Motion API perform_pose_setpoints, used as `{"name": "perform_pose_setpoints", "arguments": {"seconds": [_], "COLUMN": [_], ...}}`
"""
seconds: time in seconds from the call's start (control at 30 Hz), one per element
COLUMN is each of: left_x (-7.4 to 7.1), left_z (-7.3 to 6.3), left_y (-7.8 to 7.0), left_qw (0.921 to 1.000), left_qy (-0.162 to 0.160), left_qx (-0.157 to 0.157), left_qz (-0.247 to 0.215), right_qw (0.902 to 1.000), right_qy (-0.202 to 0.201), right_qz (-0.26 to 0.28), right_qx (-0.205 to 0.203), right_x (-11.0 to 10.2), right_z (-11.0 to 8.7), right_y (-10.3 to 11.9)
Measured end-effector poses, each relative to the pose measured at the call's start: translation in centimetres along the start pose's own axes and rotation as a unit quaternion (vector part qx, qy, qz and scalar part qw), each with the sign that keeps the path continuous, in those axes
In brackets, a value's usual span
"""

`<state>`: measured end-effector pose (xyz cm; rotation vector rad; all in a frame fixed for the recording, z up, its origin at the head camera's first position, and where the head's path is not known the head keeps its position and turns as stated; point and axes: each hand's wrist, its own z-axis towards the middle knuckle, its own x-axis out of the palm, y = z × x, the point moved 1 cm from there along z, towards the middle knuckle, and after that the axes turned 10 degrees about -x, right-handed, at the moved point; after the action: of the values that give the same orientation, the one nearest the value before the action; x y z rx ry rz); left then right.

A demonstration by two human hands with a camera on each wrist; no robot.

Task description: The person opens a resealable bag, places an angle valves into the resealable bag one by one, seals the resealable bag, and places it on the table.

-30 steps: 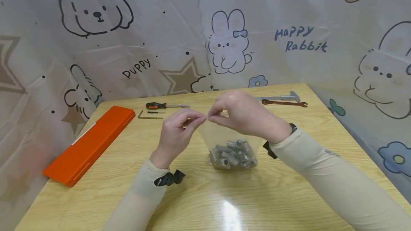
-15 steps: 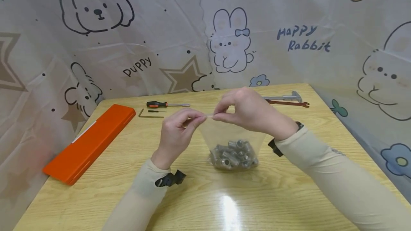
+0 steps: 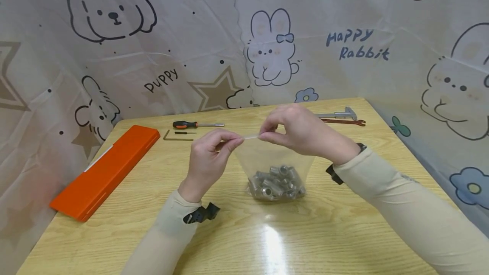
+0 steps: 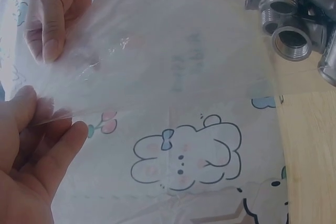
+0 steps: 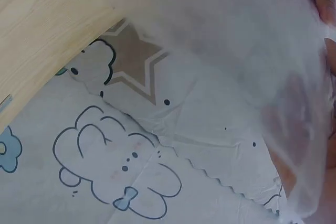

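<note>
A clear zip bag (image 3: 275, 155) stands on the table, its bottom filled with several grey threaded metal pipe fittings (image 3: 276, 183). At the bag's top left corner my left hand (image 3: 210, 158) pinches the rim between thumb and fingers. A short way to the right along that rim, my right hand (image 3: 299, 133) pinches it too, with a strip of the edge stretched between the two hands. In the left wrist view the film of the bag (image 4: 157, 51) spreads between both hands, and the fittings (image 4: 292, 43) show at upper right. The bag's right top corner is hidden behind my right hand.
On the wooden table (image 3: 153, 207), a long orange case (image 3: 108, 171) lies at left. Behind it are a black and orange screwdriver (image 3: 198, 124), a small black one (image 3: 185, 133) and a hex key (image 3: 177, 139). A caliper (image 3: 340, 114) and reddish wrench (image 3: 345, 121) lie back right.
My right hand has slid rightward along the bag's rim, away from my left hand, so more of the edge shows between them. My left hand keeps its pinch at the corner.
</note>
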<state>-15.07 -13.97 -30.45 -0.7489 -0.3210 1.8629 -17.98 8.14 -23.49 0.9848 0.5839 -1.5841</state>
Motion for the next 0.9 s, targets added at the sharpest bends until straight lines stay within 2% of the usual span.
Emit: {"name": "perform_pose_setpoints", "arguments": {"seconds": [0.3, 0.6, 0.9], "left_x": [0.1, 0.4, 0.3], "left_z": [0.0, -0.1, -0.1], "left_y": [-0.2, 0.0, 0.0], "left_qw": [0.9999, 0.9998, 0.9995], "left_qy": [-0.003, -0.017, -0.031], "left_qx": [-0.01, -0.009, -0.009], "left_qz": [0.01, 0.005, 0.0], "right_qw": [0.9994, 0.9997, 0.9973], "right_qy": [0.009, -0.002, 0.021], "right_qz": [0.003, 0.002, 0.017], "right_qx": [0.035, 0.026, 0.068], "right_x": [-0.7, -0.9, -1.5], "right_z": [-1.0, -1.5, -2.2], "right_y": [-0.6, -0.5, -1.0]}}
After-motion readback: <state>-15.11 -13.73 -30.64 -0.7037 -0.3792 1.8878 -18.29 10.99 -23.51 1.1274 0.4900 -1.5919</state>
